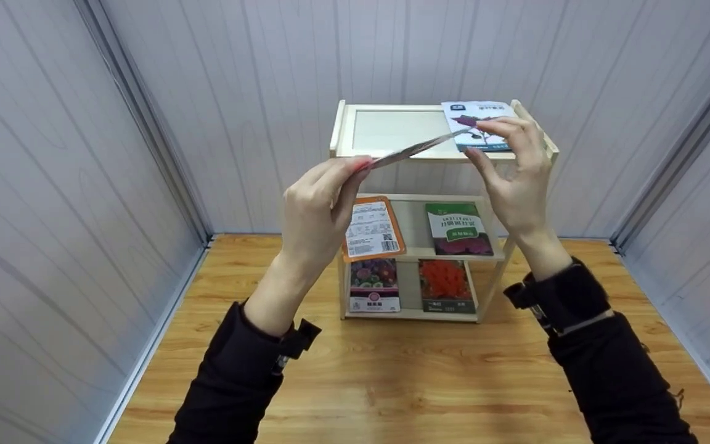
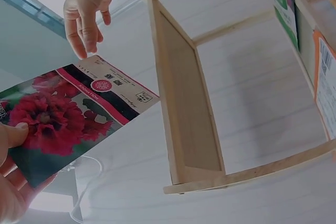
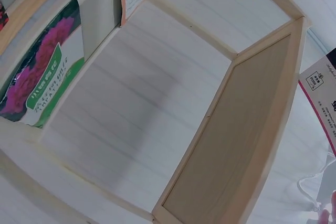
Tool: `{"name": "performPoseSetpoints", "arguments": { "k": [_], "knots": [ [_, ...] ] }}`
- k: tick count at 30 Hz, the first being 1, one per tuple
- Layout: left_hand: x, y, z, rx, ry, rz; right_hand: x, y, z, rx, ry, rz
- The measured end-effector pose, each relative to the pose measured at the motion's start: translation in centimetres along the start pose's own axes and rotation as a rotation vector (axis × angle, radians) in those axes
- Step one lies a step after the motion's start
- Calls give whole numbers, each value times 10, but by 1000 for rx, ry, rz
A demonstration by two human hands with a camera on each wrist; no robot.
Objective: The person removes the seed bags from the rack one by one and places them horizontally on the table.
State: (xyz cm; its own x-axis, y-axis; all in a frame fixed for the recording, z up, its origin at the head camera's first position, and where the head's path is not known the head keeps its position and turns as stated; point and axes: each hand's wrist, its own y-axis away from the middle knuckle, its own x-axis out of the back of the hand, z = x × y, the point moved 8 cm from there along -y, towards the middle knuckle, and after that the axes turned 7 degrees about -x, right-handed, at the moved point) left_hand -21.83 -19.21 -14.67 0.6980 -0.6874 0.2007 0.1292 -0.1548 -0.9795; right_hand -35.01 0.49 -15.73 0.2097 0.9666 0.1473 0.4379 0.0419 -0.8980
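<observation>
My left hand pinches one end of a hollyhock seed packet, thumb on the face with the dark red flower. The packet is held slanted above the front edge of a wooden rack's top shelf and shows nearly edge-on in the head view. At its other end is my right hand, fingertips right at the packet's corner, thumb held apart below. Behind those fingers, a white seed packet with a purple plant lies on the right of the top shelf.
On the middle shelf lie an orange-edged packet, back side up, and a green-and-white packet. The bottom shelf bears a purple-flower packet and a red-flower packet. The rack stands on a wooden floor before pale panel walls.
</observation>
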Motion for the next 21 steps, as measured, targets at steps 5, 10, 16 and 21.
{"name": "performPoseSetpoints", "arguments": {
  "k": [5, 10, 16, 21],
  "knots": [
    [-1, 6, 7, 16, 19, -42, 9, 10, -6, 36, -9, -6],
    [-7, 16, 14, 31, 4, -97, 13, 27, -14, 97, -5, -66],
    [-20, 37, 20, 43, -29, -169, 9, 56, -16, 150, -1, -192],
    [-32, 61, 18, 86, -46, -252, 2, 86, -3, 116, 23, -305]
  ]
}}
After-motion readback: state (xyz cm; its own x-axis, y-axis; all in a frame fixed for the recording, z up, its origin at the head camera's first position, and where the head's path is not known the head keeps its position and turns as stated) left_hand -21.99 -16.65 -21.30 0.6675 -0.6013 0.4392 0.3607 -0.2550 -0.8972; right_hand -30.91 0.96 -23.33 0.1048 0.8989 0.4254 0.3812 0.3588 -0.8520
